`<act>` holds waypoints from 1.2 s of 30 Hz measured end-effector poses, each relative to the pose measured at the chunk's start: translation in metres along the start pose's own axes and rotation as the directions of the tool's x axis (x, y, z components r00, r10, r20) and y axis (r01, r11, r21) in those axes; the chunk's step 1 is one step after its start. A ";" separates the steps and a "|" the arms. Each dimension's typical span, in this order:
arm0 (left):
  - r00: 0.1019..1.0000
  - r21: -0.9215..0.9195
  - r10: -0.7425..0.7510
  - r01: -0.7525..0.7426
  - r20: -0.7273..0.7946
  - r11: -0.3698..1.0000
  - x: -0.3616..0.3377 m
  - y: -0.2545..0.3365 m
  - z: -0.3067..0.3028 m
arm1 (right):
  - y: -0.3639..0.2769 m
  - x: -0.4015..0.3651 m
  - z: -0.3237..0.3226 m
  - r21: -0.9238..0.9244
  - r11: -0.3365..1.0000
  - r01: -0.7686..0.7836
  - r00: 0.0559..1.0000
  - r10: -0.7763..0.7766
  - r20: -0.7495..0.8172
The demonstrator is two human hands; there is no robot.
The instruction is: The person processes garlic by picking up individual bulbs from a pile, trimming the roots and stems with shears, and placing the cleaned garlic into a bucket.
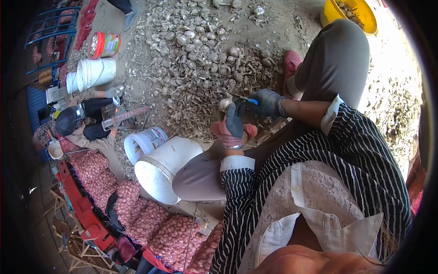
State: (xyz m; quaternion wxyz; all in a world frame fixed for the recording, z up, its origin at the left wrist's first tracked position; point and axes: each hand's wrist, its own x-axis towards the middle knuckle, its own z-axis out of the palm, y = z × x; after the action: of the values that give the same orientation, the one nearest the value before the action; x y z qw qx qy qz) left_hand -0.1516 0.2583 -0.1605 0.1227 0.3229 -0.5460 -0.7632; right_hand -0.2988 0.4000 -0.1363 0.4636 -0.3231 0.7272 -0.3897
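Observation:
My left hand (232,124), in a pink and dark grey glove, is closed around a pale garlic bulb (225,104) that shows at its fingertips. In a dark grey glove, my right hand (268,102) grips a pair of shears (252,100) by the blue handle. The shears' blades point left, just above the bulb in this view. Beyond both hands spreads a heap of garlic bulbs (200,48) with dry stems. Cut stems and husks (196,109) cover the ground nearest my left hand.
White buckets (171,157) (145,142) lie tipped by my left knee. Full garlic sacks (169,235) line the lower left. Another person (80,119) sits at the left near upright white buckets (96,74) and a red-rimmed bucket (106,44). A yellow basin (372,22) stands at upper right.

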 end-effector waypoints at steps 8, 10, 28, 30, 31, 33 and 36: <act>0.799 -0.820 0.372 -0.553 -0.473 0.147 -0.063 0.133 -0.059 | -0.018 0.014 -0.066 0.949 0.308 -0.062 0.992 0.123 0.025; 0.732 -0.762 0.381 -0.640 -0.565 0.101 -0.075 0.156 -0.083 | -0.038 0.009 -0.093 0.998 -0.003 -0.057 0.998 -0.022 0.057; 0.993 0.995 -0.103 0.056 -0.064 -0.081 0.209 -0.031 0.023 | -0.023 0.040 -0.071 0.996 -0.078 -0.042 0.930 0.360 0.068; 0.994 0.954 -0.075 0.058 -0.084 -0.293 0.214 -0.037 0.031 | -0.025 0.038 -0.066 0.988 0.138 -0.066 0.941 0.337 0.016; 0.993 0.955 -0.082 0.053 -0.080 -0.291 0.217 -0.037 0.032 | -0.025 0.036 -0.064 0.932 0.351 -0.085 0.956 0.293 -0.023; 0.966 0.937 -0.211 0.072 -0.151 -0.341 0.225 -0.031 0.031 | -0.024 0.038 -0.062 0.935 0.350 -0.055 0.971 0.236 -0.031; 0.978 0.967 -0.168 0.079 -0.121 -0.241 0.219 -0.025 0.029 | -0.021 0.037 -0.061 0.842 0.534 -0.069 0.981 0.188 -0.039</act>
State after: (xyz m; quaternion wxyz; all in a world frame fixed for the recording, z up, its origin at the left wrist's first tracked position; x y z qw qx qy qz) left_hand -0.3325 0.1708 -0.2567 -0.2687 0.3275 -0.9036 -0.0646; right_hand -0.3669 0.3754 -0.1177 0.5424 0.0165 0.5022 -0.6733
